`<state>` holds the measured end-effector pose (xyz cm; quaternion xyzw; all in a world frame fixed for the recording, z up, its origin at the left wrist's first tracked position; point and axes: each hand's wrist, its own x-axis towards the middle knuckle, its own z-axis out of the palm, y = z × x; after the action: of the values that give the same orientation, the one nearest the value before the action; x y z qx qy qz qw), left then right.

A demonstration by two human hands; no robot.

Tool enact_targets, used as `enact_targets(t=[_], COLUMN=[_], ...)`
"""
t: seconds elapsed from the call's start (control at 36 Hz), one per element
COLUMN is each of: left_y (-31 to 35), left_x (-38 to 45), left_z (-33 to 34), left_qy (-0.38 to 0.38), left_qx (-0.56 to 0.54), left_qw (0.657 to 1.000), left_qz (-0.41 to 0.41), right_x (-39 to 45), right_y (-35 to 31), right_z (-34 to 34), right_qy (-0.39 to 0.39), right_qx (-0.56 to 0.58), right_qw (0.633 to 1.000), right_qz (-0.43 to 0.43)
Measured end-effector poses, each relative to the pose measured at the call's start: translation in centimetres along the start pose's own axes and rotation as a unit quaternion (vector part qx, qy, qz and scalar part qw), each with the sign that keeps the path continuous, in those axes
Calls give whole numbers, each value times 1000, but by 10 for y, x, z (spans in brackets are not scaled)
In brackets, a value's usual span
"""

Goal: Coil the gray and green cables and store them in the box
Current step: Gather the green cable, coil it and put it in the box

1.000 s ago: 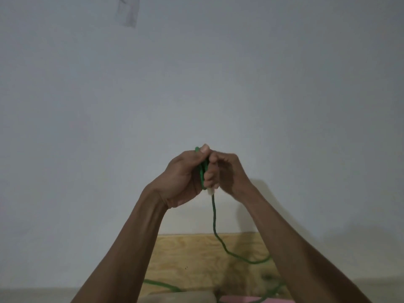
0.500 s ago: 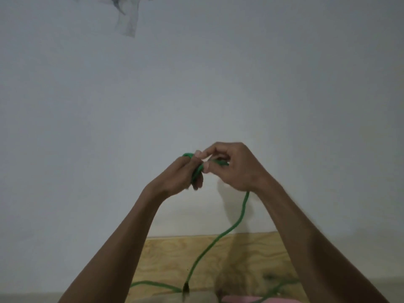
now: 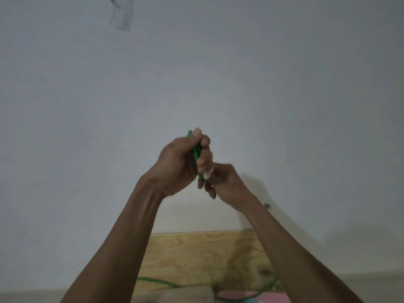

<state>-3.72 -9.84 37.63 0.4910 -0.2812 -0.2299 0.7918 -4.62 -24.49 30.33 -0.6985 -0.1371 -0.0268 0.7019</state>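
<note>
Both arms are raised in front of a pale wall. My left hand [image 3: 179, 162] is closed around a small bundle of green cable [image 3: 196, 156], whose loops show between thumb and fingers. My right hand [image 3: 225, 182] sits just below and to the right, its fingers pinched at the bundle's lower end, where a pale connector tip shows. More green cable [image 3: 157, 282] lies on the wooden board [image 3: 196, 254] below. No gray cable shows, and I cannot make out a box.
A pale wall [image 3: 284, 106] fills most of the view, with a scrap of tape or paper [image 3: 122, 18] stuck near the top. At the bottom edge lie a beige object [image 3: 172, 297] and a pink surface [image 3: 238, 297].
My right hand has dropped from beside the left hand's top to just under it. The cable strand that hung from the hands to the board no longer shows.
</note>
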Motion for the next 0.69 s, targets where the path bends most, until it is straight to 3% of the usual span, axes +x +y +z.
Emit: enact_targets(t=[0.11, 0.25, 0.42, 0.53, 0.69], left_y=[11, -1, -19, -24, -32], left_x=[7, 9, 4, -7, -16], left_z=[-17, -35, -38, -35, -23], left_qy=[86, 143, 151, 107, 94], left_qx=[141, 375, 477, 407, 216], left_qw=[985, 915, 866, 906, 965], left_qz=[42, 53, 15, -50, -110], right_x=[-15, -17, -6, 4, 23], right_y=[2, -12, -45, -57, -65], right_z=[0, -3, -9, -12, -22], right_qy=[-13, -44, -71, -89, -29], right_qx=[-76, -236, -312, -305, -189], right_qw=[997, 971, 946, 944, 970], right_qz=[26, 5, -46, -91, -150])
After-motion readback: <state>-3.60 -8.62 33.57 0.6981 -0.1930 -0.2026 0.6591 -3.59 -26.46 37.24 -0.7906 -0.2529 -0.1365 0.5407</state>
